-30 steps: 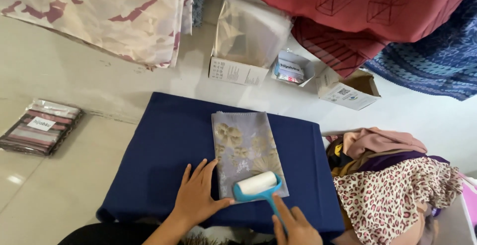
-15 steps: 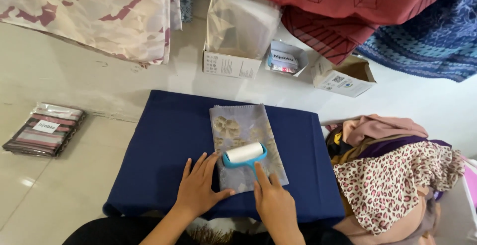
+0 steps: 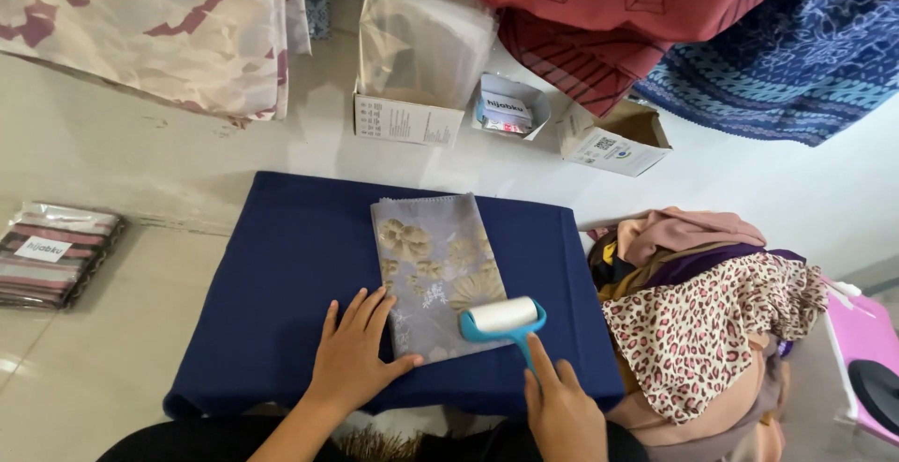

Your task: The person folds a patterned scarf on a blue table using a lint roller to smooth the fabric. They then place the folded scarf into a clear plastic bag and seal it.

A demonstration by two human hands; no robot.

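On the navy cloth (image 3: 281, 265), left hand (image 3: 354, 354) lies open, pinning the floral fabric's (image 3: 435, 270) edge; right hand (image 3: 562, 415) grips the lint roller (image 3: 501, 317).

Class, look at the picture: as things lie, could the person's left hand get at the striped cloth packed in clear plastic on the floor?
Probably yes. The left hand lies flat on the grey floral folded cloth, holding nothing, and only bare floor separates it from the striped packed cloth; it might take a lean.
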